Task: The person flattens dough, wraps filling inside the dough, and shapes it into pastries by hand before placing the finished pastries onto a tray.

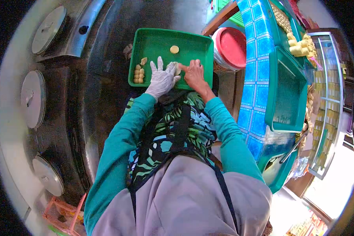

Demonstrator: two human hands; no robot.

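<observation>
While left hand (161, 78) (gloved) touches dough (178, 69), right hand (194, 76) meets it.

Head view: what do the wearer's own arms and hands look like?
Long, plain teal-green fabric sleeves cover both arms, the left sleeve and the right sleeve, reaching about the wrists. The left hand wears a thin, wrinkled, whitish glove; the right hand is bare. No markings are readable on either sleeve.
</observation>
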